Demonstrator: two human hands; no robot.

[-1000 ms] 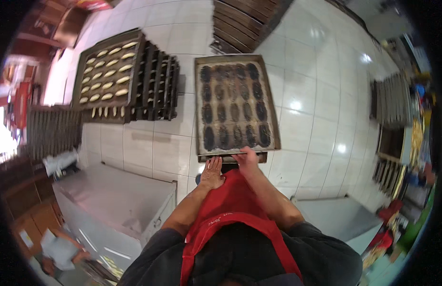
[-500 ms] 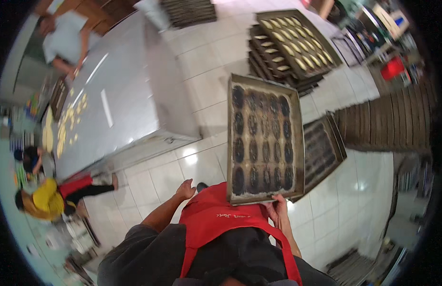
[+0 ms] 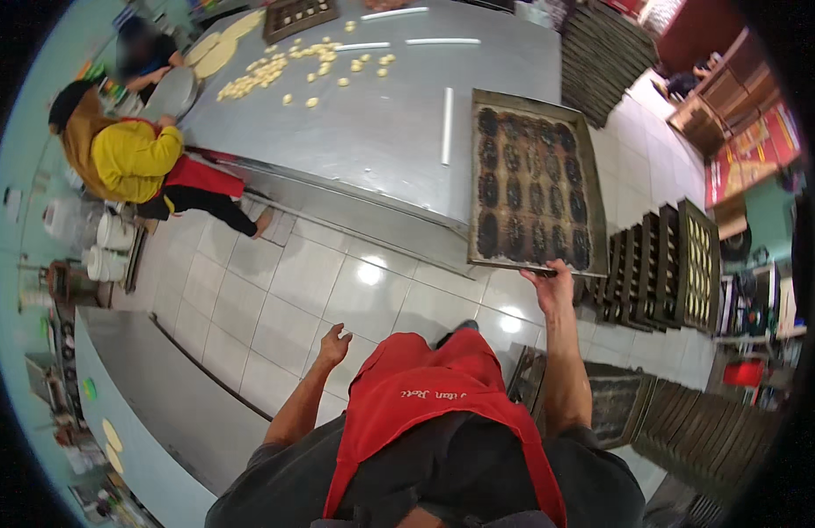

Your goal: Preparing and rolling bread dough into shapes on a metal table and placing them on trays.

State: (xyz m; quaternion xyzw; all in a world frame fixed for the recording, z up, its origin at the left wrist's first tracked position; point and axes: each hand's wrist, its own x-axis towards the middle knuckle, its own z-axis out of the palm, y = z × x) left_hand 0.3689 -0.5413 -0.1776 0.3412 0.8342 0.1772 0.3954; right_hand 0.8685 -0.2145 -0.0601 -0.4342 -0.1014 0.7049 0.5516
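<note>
My right hand (image 3: 555,286) grips the near edge of a worn metal baking tray (image 3: 591,180), fingers under the rim and thumb at its edge. Rows of dark, blackened oval marks cover the tray's bottom, and no dough lies in it. It is held out ahead of me, overlapping the right end of a large steel table (image 3: 390,132) in view; whether it touches the table I cannot tell. My left hand (image 3: 335,345) hangs free over the tiled floor, fingers apart and slightly bent, holding nothing.
Dough pieces (image 3: 258,77), flat dough sheets (image 3: 215,57) and white strips (image 3: 447,128) lie on the table. Two people stand at its left. Stacked trays with dough (image 3: 696,264) stand right, more stacked trays (image 3: 706,422) nearer. A steel counter (image 3: 161,387) is at left.
My view has turned right-to-left toward the steel table. The tray has swung away from the tray stacks to the table's end, still in my right hand. My left hand stays free.
</note>
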